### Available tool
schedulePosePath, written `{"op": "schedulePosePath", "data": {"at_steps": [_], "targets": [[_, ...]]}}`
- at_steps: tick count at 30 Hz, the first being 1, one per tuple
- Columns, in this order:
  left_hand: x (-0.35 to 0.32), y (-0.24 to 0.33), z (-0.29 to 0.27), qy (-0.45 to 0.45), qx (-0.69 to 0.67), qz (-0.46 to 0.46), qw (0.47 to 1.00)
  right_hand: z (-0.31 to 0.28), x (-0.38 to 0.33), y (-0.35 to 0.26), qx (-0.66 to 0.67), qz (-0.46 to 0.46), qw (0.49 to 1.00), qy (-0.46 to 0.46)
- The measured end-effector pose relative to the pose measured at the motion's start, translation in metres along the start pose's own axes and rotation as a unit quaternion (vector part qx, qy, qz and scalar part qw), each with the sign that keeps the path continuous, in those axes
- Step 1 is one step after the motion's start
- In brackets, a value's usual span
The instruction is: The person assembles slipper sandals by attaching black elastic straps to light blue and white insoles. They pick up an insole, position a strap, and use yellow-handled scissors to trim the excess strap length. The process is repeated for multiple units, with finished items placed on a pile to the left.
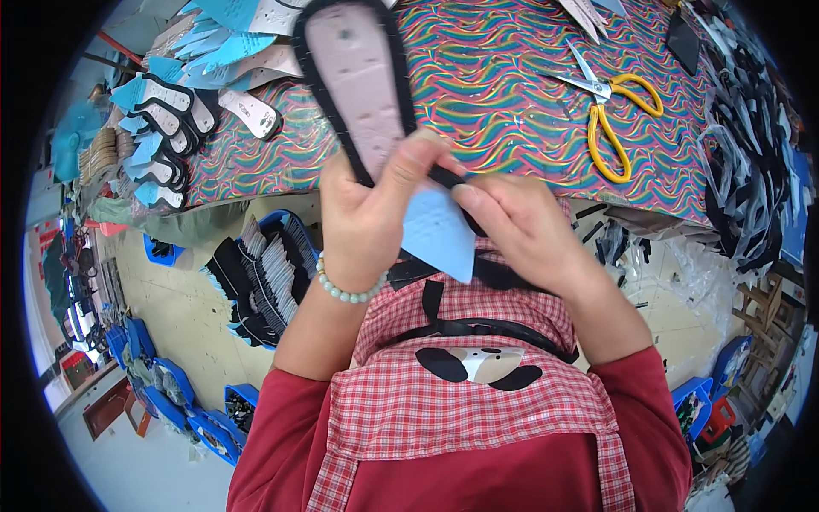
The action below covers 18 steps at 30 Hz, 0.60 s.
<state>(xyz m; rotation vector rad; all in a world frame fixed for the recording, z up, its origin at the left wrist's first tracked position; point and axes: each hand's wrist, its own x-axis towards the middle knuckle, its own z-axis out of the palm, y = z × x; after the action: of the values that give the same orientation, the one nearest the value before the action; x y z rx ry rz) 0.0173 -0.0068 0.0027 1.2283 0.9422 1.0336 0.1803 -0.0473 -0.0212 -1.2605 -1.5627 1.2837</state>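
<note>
A shoe insole (354, 72) with a pale pink face, a black edging strip and a light blue pointed end is held up over the table's near edge. My left hand (363, 205) is closed around its narrow middle, thumb on top, a beaded bracelet at the wrist. Close beside it, my right hand (520, 218) pinches the black strip (446, 177) at the insole's right side. The blue end (439, 230) hangs down between my hands, in front of my checked apron. Part of the strip is hidden under my fingers.
Yellow-handled scissors (607, 90) lie open on the wavy-patterned table (503, 111). Several edged insoles (162, 119) and blue-tipped pieces are piled at the left. Black strips (742, 154) hang at the right, near a dark phone (682, 41). Below stands a blue crate (294, 226) packed with insoles.
</note>
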Motion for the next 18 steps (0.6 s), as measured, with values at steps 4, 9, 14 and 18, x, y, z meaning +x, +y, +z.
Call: {"op": "schedulePosePath", "data": {"at_steps": [4, 9, 14, 18], "targets": [[0.001, 0.004, -0.005, -0.011, 0.083, 0.041, 0.996, 0.002, 0.012, -0.005, -0.057, 0.009, 0.998, -0.006], [0.005, 0.014, -0.02, -0.131, -0.052, 0.008, 0.99, 0.008, 0.009, -0.007, -0.022, -0.108, 0.994, 0.027], [0.015, 0.009, -0.045, -0.204, 0.047, -0.066, 0.976, 0.03, -0.015, 0.011, -0.134, -0.101, 0.985, 0.045], [0.01, 0.008, -0.088, -0.254, -0.011, -0.202, 0.946, -0.026, -0.012, 0.033, -0.225, -0.193, 0.955, 0.004]]}}
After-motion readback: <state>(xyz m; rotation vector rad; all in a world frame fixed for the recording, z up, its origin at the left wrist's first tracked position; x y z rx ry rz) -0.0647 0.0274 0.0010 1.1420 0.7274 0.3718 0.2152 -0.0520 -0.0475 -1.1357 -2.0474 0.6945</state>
